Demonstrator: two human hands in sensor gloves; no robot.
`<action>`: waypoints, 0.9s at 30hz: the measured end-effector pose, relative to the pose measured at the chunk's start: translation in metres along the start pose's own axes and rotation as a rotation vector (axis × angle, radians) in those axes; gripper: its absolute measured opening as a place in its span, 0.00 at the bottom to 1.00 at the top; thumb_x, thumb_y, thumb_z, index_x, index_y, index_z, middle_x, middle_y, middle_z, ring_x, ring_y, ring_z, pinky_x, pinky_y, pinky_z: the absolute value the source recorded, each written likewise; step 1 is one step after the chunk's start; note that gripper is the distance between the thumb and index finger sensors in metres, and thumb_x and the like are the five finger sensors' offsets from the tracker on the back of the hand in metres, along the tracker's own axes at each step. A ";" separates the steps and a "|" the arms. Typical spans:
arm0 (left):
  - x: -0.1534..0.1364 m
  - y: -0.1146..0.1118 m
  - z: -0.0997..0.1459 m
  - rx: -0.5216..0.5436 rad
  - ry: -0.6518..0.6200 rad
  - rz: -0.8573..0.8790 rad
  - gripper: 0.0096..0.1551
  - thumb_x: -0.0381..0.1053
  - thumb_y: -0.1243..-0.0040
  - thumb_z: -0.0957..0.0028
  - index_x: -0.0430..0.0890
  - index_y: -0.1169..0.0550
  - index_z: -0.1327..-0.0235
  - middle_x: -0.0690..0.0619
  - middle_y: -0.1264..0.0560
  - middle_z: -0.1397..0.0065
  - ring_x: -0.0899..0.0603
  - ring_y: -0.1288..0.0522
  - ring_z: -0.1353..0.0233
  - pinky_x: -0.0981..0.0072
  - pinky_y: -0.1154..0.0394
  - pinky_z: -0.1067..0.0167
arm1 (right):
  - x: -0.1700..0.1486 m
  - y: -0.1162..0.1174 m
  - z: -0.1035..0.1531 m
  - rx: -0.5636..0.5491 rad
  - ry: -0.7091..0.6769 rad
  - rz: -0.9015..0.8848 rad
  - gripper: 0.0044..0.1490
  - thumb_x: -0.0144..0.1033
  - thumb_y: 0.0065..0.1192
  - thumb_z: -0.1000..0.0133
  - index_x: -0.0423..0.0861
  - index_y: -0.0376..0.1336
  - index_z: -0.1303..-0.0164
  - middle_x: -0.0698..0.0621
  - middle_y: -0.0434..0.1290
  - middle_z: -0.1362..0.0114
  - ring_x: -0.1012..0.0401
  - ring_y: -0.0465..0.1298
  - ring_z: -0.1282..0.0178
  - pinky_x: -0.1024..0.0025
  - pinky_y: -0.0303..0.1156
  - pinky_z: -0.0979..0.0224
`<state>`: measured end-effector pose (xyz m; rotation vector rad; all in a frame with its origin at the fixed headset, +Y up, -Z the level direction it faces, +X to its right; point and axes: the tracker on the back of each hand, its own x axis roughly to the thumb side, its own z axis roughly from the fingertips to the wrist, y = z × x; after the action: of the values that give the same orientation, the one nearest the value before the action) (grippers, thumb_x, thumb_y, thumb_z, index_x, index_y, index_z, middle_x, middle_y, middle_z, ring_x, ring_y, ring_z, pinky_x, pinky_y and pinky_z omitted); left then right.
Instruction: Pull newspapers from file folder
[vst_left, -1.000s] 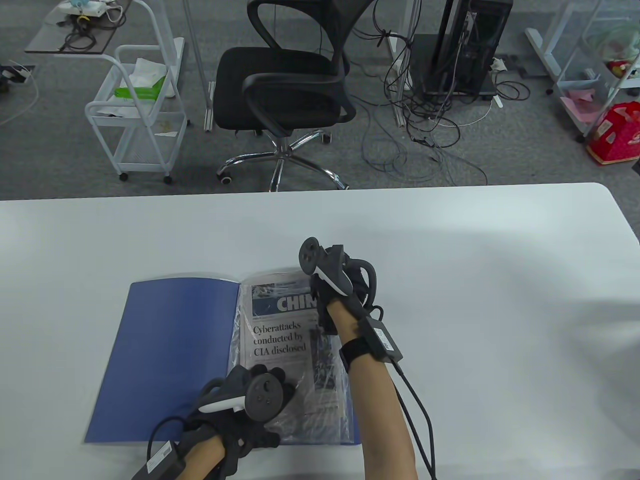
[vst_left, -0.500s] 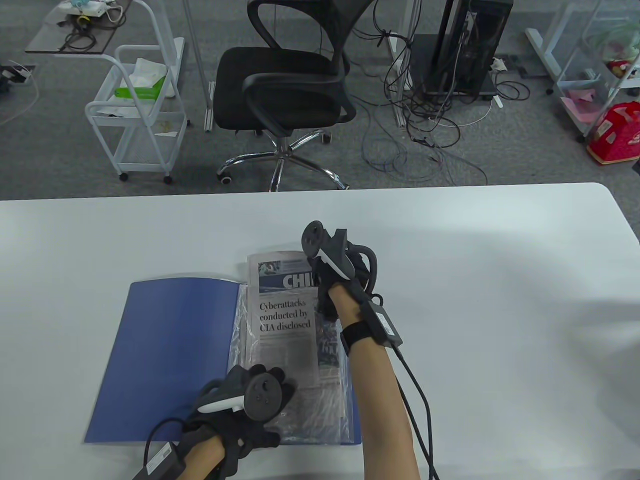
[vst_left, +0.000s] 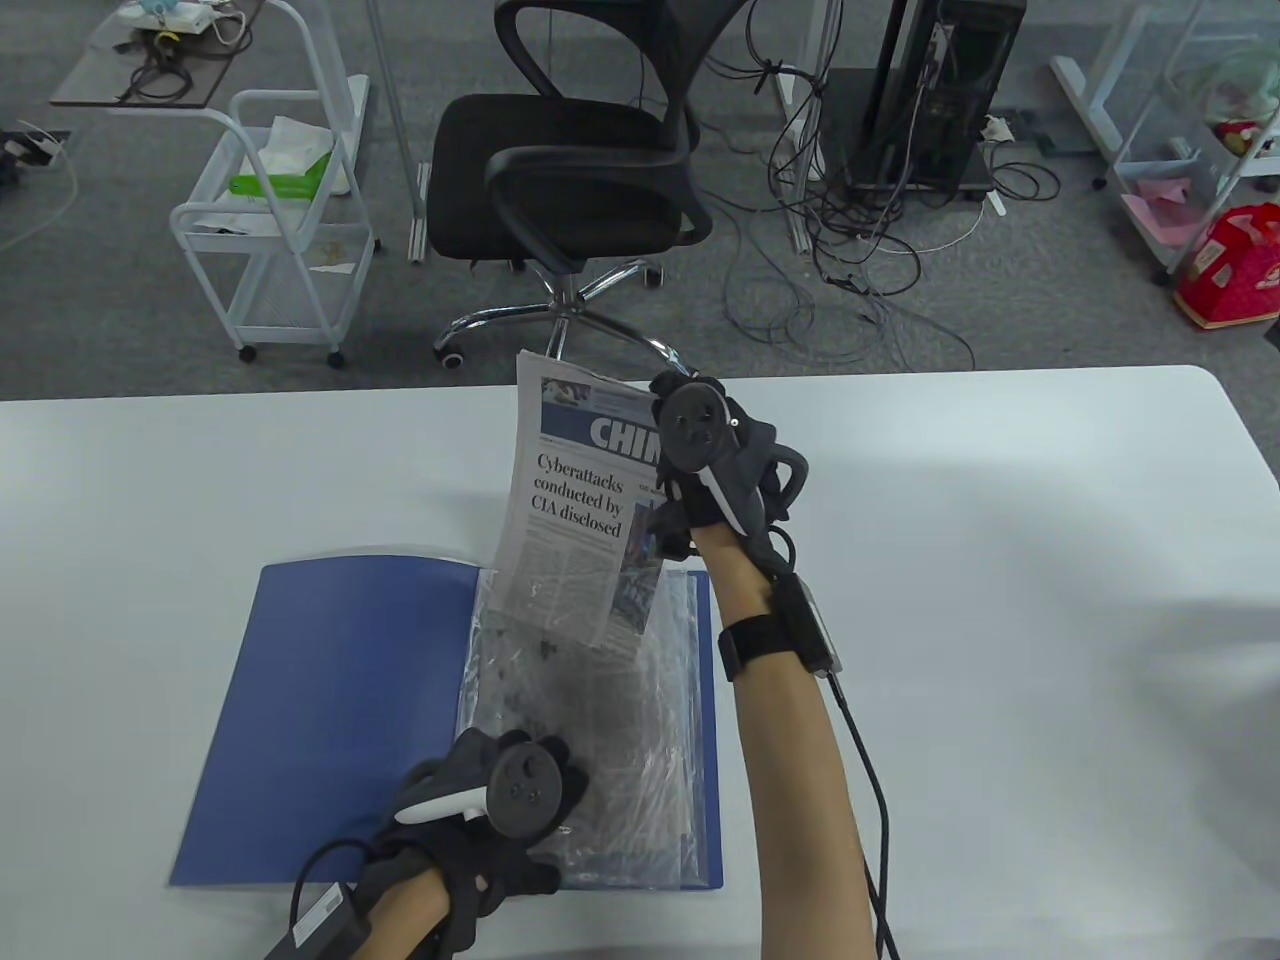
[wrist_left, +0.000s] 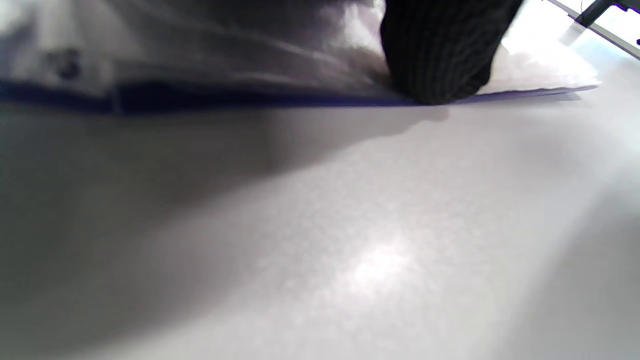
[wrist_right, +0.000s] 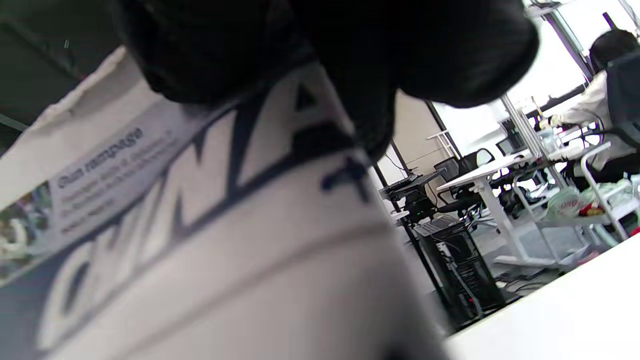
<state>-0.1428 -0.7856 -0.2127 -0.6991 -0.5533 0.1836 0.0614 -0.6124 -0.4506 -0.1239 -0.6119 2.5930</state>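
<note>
Newspaper (vst_left: 580, 500) hangs pinched in right-hand fingers (wrist_right: 360, 85) above folder (vst_left: 330, 700).

Matt printed paper is seen in the newspaper (vst_left: 578, 500). Crinkled, glossy clear plastic forms the sleeve (vst_left: 620, 760) inside the smooth matt blue file folder (vst_left: 340, 720). The white table (vst_left: 1000, 620) appears smooth, faintly sheened.

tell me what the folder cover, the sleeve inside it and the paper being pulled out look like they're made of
Folder cover: probably thin plastic or coated card; flat, uniform blue, dull sheen.
Sleeve: clear plastic film; see-through, crinkled, with bright glints.
Newspaper: matte newsprint, greyish with printed headlines; it bends softly where the right hand holds it up.
The left hand presses on the sleeve.
</note>
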 end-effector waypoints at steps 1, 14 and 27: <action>0.000 0.000 0.000 -0.001 0.001 0.001 0.52 0.58 0.38 0.50 0.50 0.54 0.21 0.46 0.67 0.19 0.27 0.69 0.24 0.31 0.62 0.34 | -0.007 -0.013 -0.001 0.014 0.014 -0.073 0.23 0.43 0.65 0.56 0.64 0.71 0.50 0.57 0.82 0.45 0.63 0.87 0.61 0.59 0.83 0.52; 0.000 0.000 -0.001 -0.004 0.010 0.018 0.51 0.57 0.38 0.50 0.51 0.53 0.22 0.46 0.67 0.20 0.28 0.69 0.24 0.31 0.62 0.34 | -0.142 -0.105 0.035 -0.141 0.448 -0.520 0.23 0.42 0.65 0.56 0.59 0.71 0.49 0.53 0.83 0.47 0.64 0.89 0.67 0.61 0.86 0.60; 0.002 0.002 -0.003 -0.015 0.031 0.005 0.51 0.57 0.37 0.50 0.50 0.53 0.23 0.46 0.67 0.20 0.28 0.68 0.23 0.31 0.61 0.33 | -0.296 -0.075 0.119 -0.153 0.786 -0.202 0.23 0.41 0.66 0.56 0.55 0.72 0.49 0.49 0.84 0.49 0.63 0.90 0.70 0.61 0.87 0.65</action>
<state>-0.1394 -0.7852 -0.2151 -0.7173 -0.5236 0.1727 0.3327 -0.7380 -0.3160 -1.0113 -0.4810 2.0559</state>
